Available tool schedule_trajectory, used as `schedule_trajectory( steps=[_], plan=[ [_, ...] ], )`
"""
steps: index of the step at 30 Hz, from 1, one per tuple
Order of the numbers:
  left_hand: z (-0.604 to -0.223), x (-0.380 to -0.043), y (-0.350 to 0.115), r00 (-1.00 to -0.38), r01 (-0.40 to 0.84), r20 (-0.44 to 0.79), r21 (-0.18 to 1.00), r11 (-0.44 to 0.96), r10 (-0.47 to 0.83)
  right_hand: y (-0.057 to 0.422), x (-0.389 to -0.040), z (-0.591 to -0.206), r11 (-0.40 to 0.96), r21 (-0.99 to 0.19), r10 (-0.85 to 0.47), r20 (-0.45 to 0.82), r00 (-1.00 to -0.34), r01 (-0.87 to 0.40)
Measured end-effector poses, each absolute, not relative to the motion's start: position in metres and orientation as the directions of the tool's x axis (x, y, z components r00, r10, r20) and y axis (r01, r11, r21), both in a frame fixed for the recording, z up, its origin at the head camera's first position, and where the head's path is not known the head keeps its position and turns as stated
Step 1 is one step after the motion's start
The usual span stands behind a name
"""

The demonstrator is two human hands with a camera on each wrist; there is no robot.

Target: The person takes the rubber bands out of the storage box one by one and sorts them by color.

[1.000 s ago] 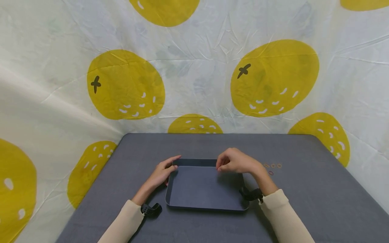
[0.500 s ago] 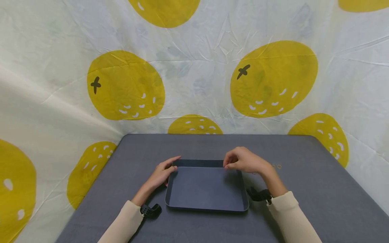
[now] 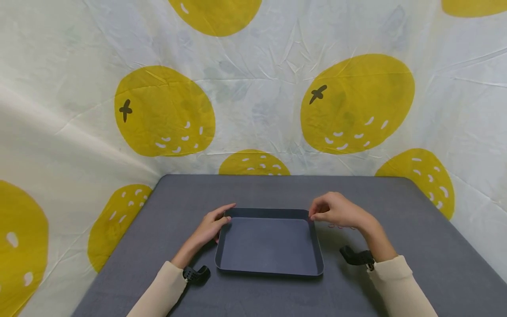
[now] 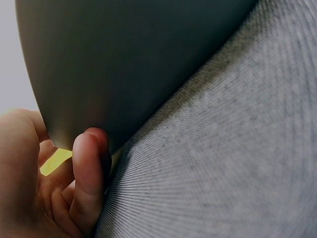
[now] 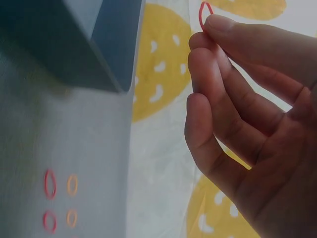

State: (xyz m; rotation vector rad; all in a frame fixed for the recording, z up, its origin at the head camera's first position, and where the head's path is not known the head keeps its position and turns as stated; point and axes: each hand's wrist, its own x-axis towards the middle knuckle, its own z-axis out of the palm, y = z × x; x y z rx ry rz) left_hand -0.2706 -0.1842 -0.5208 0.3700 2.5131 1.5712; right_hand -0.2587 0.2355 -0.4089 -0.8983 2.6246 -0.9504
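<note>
In the head view, a dark grey rectangular tray (image 3: pixel 269 246) lies on the table. My left hand (image 3: pixel 211 224) grips its left side near the far corner, the thumb over the rim. The left wrist view shows curled fingers against the outer wall of the tray (image 4: pixel 124 64). My right hand (image 3: pixel 340 212) is at the tray's far right corner. Between thumb and fingertip, it pinches a thin red rubber band (image 5: pixel 200 19), plain in the right wrist view. Whether this hand touches the rim is unclear.
Right of the tray, red rubber bands (image 5: pixel 45 184) and orange rubber bands (image 5: pixel 68 185) lie in rows on the grey table (image 3: pixel 428 264), partly hidden by my right hand in the head view. A white curtain (image 3: pixel 257 110) with yellow fruit shapes hangs behind.
My right hand has moved right, from above the tray's inside to its far right corner, now covering the orange bands in the head view. My left hand and the tray have stayed put.
</note>
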Motion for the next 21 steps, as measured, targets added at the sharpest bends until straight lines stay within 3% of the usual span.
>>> schedule_trajectory(
  steps=[21],
  plan=[
    [-0.528,-0.272,-0.184,-0.963,0.138,0.024,0.9,0.412,0.27,0.291,-0.259,-0.418,0.623,-0.67,-0.55,-0.01,-0.835,-0.403]
  ],
)
